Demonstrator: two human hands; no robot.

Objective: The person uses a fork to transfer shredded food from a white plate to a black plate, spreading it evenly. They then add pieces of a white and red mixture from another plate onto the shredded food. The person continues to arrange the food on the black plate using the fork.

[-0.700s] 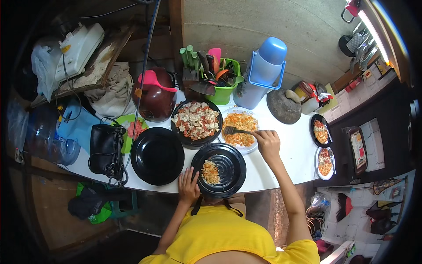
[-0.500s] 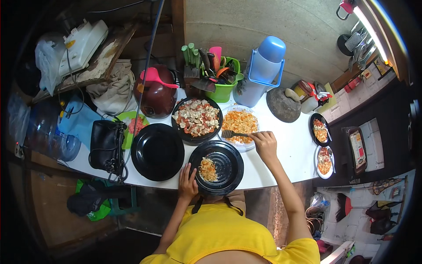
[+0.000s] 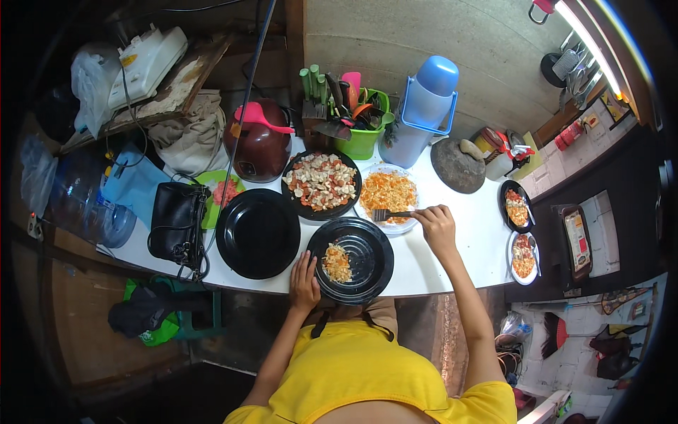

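While the left hand [image 3: 305, 286] rests against the left rim of a black plate [image 3: 371, 265], its fingers straight and close together, the right hand [image 3: 436, 227] has its fingers closed around the handle of a fork [image 3: 404, 214]. The fork's tines are at the lower part of the orange and pale shredded food [image 3: 387, 189] on a white plate [image 3: 404, 229]; whether they touch it, I cannot tell. That black plate sits at the near edge of the bench [image 3: 462, 261], a small heap of similar food [image 3: 337, 263] left of its middle. Just left is another black plate [image 3: 258, 233]; behind, a dark dish [image 3: 291, 203] holds chopped red and whitish pieces [image 3: 321, 181].
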